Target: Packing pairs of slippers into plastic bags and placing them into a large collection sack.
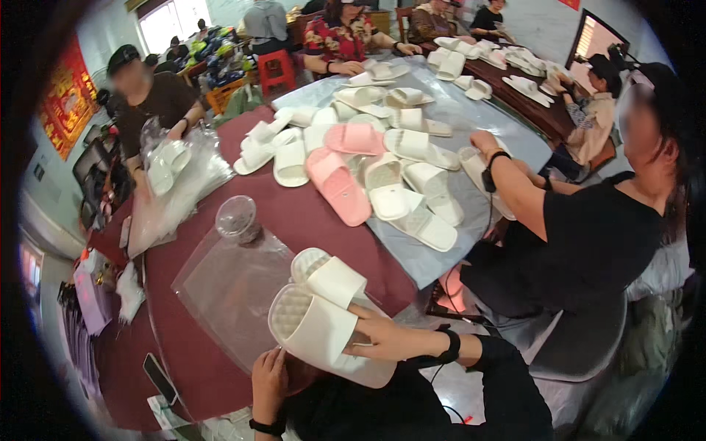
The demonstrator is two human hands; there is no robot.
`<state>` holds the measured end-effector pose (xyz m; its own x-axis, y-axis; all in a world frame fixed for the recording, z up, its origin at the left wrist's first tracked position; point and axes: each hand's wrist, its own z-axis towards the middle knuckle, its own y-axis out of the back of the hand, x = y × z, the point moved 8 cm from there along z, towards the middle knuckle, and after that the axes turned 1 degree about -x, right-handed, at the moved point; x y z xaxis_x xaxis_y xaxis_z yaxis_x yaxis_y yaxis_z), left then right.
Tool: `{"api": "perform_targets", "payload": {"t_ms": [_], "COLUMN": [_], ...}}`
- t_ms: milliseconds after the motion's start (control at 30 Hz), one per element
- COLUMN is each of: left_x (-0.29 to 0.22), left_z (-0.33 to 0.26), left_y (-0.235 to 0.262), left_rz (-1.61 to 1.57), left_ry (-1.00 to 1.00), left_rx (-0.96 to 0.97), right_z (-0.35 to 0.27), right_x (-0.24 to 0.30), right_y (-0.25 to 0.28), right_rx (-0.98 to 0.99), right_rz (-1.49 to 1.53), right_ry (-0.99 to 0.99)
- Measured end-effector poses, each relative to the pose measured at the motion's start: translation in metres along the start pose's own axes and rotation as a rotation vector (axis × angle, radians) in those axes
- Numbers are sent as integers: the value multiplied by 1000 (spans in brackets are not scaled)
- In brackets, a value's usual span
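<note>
My right hand [379, 336] grips a pair of white slippers, its fingers tucked under the strap of the nearer slipper [312, 327]. The farther slipper [331, 278] lies alongside, partly hidden behind it. Both have quilted footbeds and wide plain straps. Beneath and left of them, a clear plastic bag [228, 294] is spread flat on the dark red tabletop [176, 250]. At the bag's near edge my left hand [270, 378] is closed, apparently pinching the film just below the slippers' toe end.
A round clear plastic tub [236, 219] stands beyond the bag. White slippers and pink slippers [338, 187] are heaped mid-table. A phone [160, 378] lies at the near left edge. A co-worker [581, 235] handles slippers at right; another [151, 110] bags some at left.
</note>
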<state>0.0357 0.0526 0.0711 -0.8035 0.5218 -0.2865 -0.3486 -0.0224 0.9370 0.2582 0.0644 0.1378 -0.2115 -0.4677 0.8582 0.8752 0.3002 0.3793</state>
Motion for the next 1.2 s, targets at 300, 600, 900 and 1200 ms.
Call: {"api": "perform_targets", "payload": {"t_ms": [300, 600, 900, 1200], "left_x": [4, 25, 29, 15], "left_z": [-27, -22, -2, -6], "left_y": [12, 2, 29, 31], "left_rz": [-96, -57, -219, -350], "left_ry": [86, 101, 247, 237], "left_rx": [-14, -270, -392, -310], "right_z": [-55, -57, -47, -41], "right_x": [-13, 22, 28, 2], "right_y": [-78, -67, -75, -75], "right_rx": [859, 879, 877, 639], "right_rz": [358, 446, 311, -94], "right_ry": [-75, -139, -66, -39]}}
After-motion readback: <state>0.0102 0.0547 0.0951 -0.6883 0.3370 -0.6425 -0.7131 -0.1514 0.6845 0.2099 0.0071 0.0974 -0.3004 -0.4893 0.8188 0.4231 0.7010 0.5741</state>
